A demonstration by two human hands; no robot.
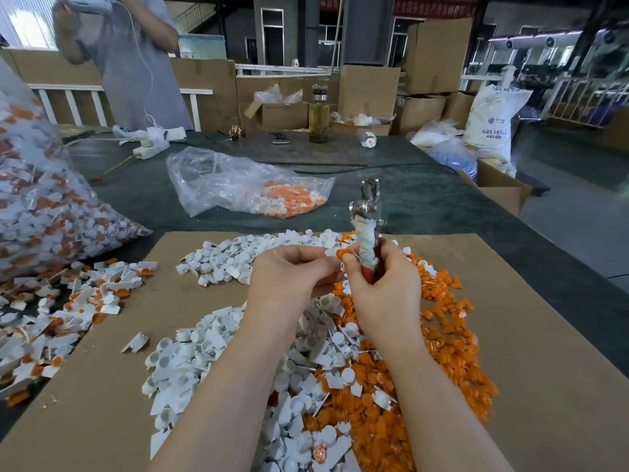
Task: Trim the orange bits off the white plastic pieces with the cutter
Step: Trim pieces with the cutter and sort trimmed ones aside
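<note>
Cardboard sheet [510, 301] on a dark green table [425, 199]: carries a heap of trimmed white pieces [211, 349] at centre-left and a heap of orange offcuts [442, 356] at right, the two meeting under the forearms.
Untrimmed white-and-orange parts [78, 301]: loose at the sheet's left edge, spilling from a large clear bag [44, 206].
Smaller clear bag [245, 185], holding orange and white parts: beyond the sheet.
Far table edge: glass bottle [319, 114], power strip [151, 149], a standing person [136, 59].
White sack [493, 120], right background: reads "ABS RESIN".
Left hand [289, 281]: fingers pinched on a small white piece with orange bit [337, 252], held above the heaps.
Right hand [384, 287]: closed round the cutter [367, 229], handles cloth-wrapped, metal head pointing up and away. The held piece touches the right thumb, beside the handles and below the head.
</note>
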